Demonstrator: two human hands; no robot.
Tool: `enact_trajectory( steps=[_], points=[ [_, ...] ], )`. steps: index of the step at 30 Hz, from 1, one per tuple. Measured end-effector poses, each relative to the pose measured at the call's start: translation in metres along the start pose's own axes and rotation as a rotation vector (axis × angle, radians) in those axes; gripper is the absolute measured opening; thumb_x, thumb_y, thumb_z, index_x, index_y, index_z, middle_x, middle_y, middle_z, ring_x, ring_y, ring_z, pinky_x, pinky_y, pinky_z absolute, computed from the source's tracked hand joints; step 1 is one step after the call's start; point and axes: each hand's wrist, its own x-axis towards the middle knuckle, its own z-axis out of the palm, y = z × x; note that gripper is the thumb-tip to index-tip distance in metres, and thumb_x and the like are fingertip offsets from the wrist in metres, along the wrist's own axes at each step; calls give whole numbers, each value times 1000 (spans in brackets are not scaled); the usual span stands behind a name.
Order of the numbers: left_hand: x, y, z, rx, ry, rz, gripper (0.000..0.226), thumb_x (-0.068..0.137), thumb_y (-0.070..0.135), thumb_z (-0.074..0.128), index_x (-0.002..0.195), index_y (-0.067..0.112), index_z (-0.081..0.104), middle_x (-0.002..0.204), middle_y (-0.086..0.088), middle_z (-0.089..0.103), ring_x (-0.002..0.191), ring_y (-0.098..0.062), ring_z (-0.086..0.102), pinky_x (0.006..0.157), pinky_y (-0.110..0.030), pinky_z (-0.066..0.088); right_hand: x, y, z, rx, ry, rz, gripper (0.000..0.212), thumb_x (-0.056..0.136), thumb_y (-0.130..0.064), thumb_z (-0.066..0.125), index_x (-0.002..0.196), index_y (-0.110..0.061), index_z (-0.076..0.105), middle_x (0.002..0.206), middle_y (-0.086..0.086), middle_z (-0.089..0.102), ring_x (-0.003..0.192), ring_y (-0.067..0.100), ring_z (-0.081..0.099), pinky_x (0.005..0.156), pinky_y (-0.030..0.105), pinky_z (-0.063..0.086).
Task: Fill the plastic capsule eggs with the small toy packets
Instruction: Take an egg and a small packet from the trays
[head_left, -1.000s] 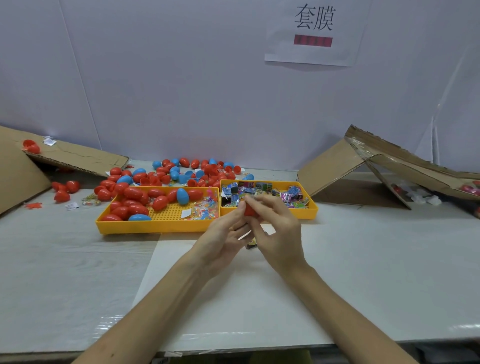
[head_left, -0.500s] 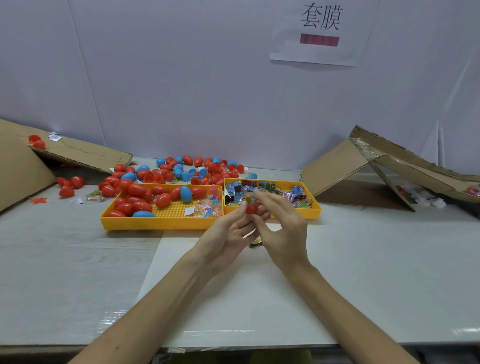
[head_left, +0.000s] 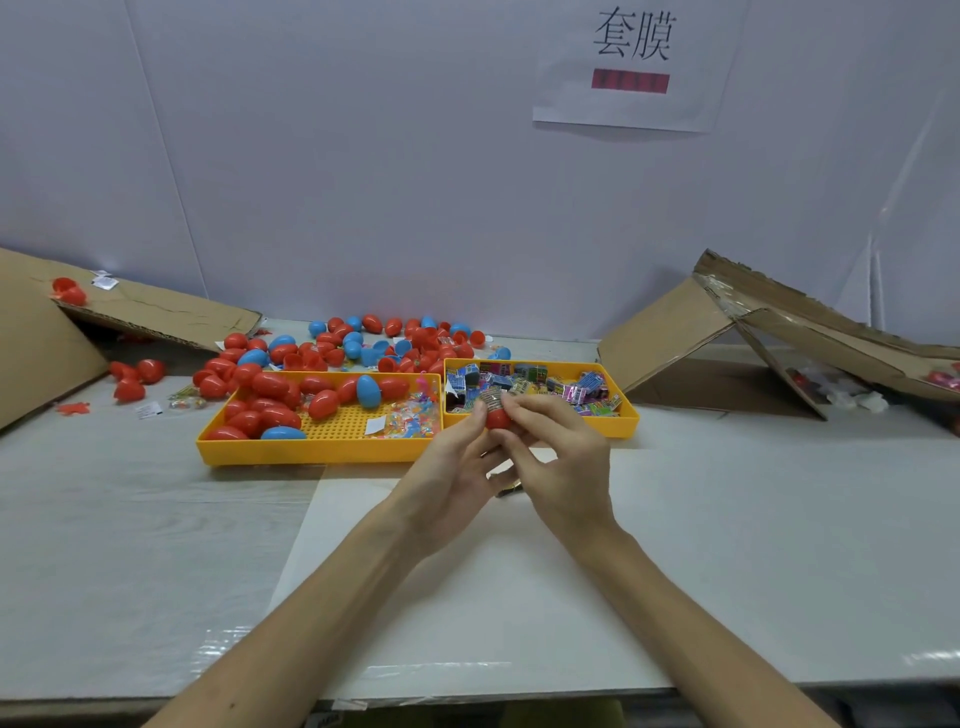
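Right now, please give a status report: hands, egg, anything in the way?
Left hand holds red egg half. Right hand pinches toy packet at its mouth, not yet fully inside. Nothing blocks the hands.

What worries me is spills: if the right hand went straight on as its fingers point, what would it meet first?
The right hand would first push into the toy packet at its fingertips and the red capsule half that the left hand holds; the yellow tray probably lies beyond.
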Motion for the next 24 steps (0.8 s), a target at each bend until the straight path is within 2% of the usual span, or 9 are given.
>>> enact_trajectory(
  steps=[3,5,9,13,15,17,19,21,24],
  points=[
    [1,-2,2,26,11,4,48,105,42,43,137,9,57,129,-13,68,120,-21,66,90,-36,58,-1,1,0,20,18,0,30,83,1,75,113,-1,74,106,10,71,98,13,65,83,7,48],
    [1,-3,2,40,12,9,50,105,42,43,139,8,56,132,-15,66,120,-22,66,87,-34,58,-2,2,0,13,24,-7,28,84,1,75,112,0,75,104,10,71,96,15,67,83,10,49],
    [1,-4,3,15,-12,8,50,106,41,39,140,7,54,135,-18,64,121,-22,65,87,-35,58,-1,2,-1,2,37,-29,28,82,2,77,110,-1,76,103,9,71,95,16,67,84,19,54],
    [2,-3,3,-101,-11,-27,50,108,40,34,128,4,62,135,-17,64,129,-26,60,94,-42,54,2,-3,-3,-9,54,35,43,77,-6,85,118,-7,73,110,5,69,104,10,63,91,13,46],
    [2,-3,2,-180,3,-43,49,108,36,33,114,4,69,133,-19,65,129,-32,59,95,-46,52,3,-4,-3,-16,50,69,42,76,-9,86,116,-9,74,108,2,71,102,14,66,91,22,52],
    [3,-2,1,-189,39,-43,44,108,34,35,122,3,63,133,-19,64,129,-34,59,94,-45,52,3,-4,-3,-27,18,53,35,78,-10,84,112,-10,76,105,2,73,98,17,68,86,40,56],
    [3,-1,0,-156,65,-31,48,104,39,43,130,3,60,126,-18,63,124,-31,60,99,-47,50,2,-3,-3,-41,-11,20,35,79,-7,81,114,-9,75,106,2,73,98,17,68,84,45,56],
    [2,1,-1,-79,90,19,47,100,40,51,130,5,61,119,-15,63,117,-25,61,108,-47,45,1,-3,-2,-29,-24,-2,38,79,-2,80,116,-8,74,108,2,72,99,15,67,85,42,56],
    [0,0,-1,6,91,69,46,99,35,55,134,5,58,130,-17,64,121,-22,63,112,-46,44,1,-3,-1,-11,-23,-16,41,79,3,79,118,-6,73,109,3,71,100,11,66,89,27,55]
  ],
)
